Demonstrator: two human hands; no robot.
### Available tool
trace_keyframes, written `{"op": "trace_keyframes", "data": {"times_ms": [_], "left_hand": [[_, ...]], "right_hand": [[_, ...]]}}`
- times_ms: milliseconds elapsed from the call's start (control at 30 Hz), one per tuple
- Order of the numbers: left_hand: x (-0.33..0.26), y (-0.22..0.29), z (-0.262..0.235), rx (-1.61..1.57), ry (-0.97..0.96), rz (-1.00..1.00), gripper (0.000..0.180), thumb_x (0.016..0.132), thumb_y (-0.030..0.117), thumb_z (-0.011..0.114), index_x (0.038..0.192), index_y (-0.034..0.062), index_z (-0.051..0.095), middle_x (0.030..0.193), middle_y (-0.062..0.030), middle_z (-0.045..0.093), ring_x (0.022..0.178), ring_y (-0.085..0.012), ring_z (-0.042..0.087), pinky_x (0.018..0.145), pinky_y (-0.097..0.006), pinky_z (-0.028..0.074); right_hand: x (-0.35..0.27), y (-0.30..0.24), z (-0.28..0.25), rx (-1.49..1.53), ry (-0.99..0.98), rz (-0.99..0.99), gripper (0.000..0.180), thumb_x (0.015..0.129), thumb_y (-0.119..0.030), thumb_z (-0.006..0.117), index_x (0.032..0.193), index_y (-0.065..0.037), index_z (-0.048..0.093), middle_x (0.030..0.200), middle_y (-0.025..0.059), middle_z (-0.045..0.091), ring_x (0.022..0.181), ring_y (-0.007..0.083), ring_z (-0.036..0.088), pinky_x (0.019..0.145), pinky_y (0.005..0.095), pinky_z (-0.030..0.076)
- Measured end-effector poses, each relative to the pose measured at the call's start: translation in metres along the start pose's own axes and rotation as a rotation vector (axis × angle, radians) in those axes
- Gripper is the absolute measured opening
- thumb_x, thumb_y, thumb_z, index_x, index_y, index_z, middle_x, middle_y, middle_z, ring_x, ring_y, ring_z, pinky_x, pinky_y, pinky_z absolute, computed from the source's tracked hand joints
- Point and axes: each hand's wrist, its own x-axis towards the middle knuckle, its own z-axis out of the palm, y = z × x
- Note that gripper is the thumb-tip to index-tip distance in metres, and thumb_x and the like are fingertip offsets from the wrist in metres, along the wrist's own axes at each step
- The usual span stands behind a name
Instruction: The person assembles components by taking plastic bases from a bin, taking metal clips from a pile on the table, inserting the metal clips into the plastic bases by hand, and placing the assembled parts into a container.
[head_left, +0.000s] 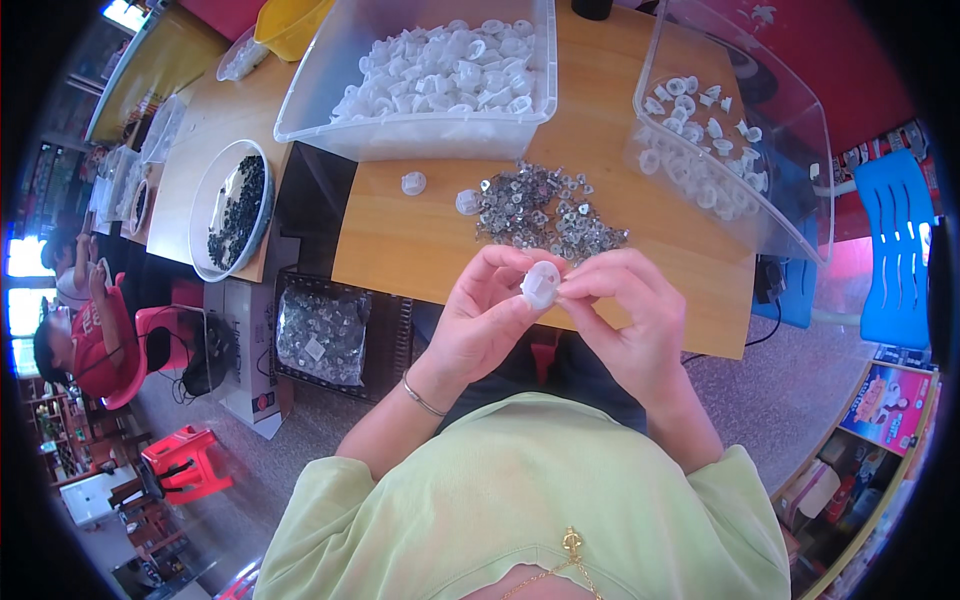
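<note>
Above the table's near edge, my left hand (478, 308) grips a small round white plastic piece (541, 285) between thumb and fingers. My right hand (632, 308) is closed in a pinch at the piece's right edge; whatever its fingertips hold is too small to make out. Just beyond my hands lies a heap of small shiny grey metal-like parts (540, 208). At the heap's left end rests a loose white piece (467, 202), and farther left lies another white piece (413, 183).
A clear bin (410, 138) full of white pieces stands at the back of the wooden table (690, 290). To the right, a second clear bin (815, 150) holds fewer. Left are a white bowl (200, 215) of black bits and a bag of grey parts (322, 335). Two people sit far left.
</note>
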Motion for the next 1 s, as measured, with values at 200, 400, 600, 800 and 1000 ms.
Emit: {"op": "trace_keyframes", "data": {"times_ms": [200, 400, 600, 800, 1000], "left_hand": [[0.003, 0.000, 0.004, 0.069, 0.016, 0.064, 0.032, 0.082, -0.005, 0.057, 0.111, 0.0062, 0.048, 0.122, -0.0140, 0.050, 0.115, -0.0240, 0.049, 0.098, -0.041, 0.040], [0.002, -0.002, 0.002, 0.168, 0.038, 0.094, 0.031, 0.081, -0.005, 0.058, 0.109, 0.0033, 0.048, 0.119, -0.0138, 0.052, 0.113, -0.0249, 0.051, 0.097, -0.040, 0.041], [0.003, -0.004, 0.001, 0.216, 0.026, 0.155, 0.030, 0.079, -0.007, 0.060, 0.104, 0.0041, 0.050, 0.116, -0.0137, 0.052, 0.111, -0.0229, 0.051, 0.095, -0.037, 0.043], [0.001, -0.005, -0.005, 0.357, 0.019, 0.275, 0.032, 0.075, -0.012, 0.061, 0.101, 0.0035, 0.052, 0.114, -0.0139, 0.053, 0.107, -0.0211, 0.053, 0.092, -0.035, 0.045], [0.002, -0.006, -0.008, 0.467, -0.014, 0.319, 0.033, 0.073, -0.013, 0.063, 0.101, 0.0025, 0.052, 0.112, -0.0135, 0.053, 0.106, -0.0207, 0.053, 0.093, -0.035, 0.045]], "right_hand": [[-0.001, 0.002, 0.001, -0.004, -0.004, -0.005, 0.018, 0.071, 0.002, 0.071, 0.085, -0.008, 0.065, 0.082, 0.0053, 0.059, 0.072, 0.0166, 0.061, 0.061, 0.0257, 0.051], [0.001, 0.001, 0.003, 0.029, -0.009, -0.002, 0.018, 0.071, -0.001, 0.072, 0.086, -0.008, 0.065, 0.081, 0.0050, 0.059, 0.070, 0.0159, 0.061, 0.058, 0.0254, 0.050], [0.003, 0.000, 0.002, 0.037, -0.032, 0.022, 0.017, 0.072, -0.001, 0.071, 0.087, -0.007, 0.065, 0.081, 0.0056, 0.058, 0.069, 0.0157, 0.061, 0.058, 0.0256, 0.051], [0.003, -0.005, -0.001, 0.060, -0.067, 0.073, 0.016, 0.074, 0.001, 0.069, 0.089, -0.006, 0.065, 0.081, 0.0061, 0.058, 0.069, 0.0158, 0.061, 0.059, 0.0256, 0.052], [0.004, -0.005, -0.002, 0.098, -0.096, 0.066, 0.015, 0.075, 0.001, 0.069, 0.089, -0.005, 0.065, 0.081, 0.0062, 0.059, 0.067, 0.0144, 0.060, 0.057, 0.0248, 0.051]]}}
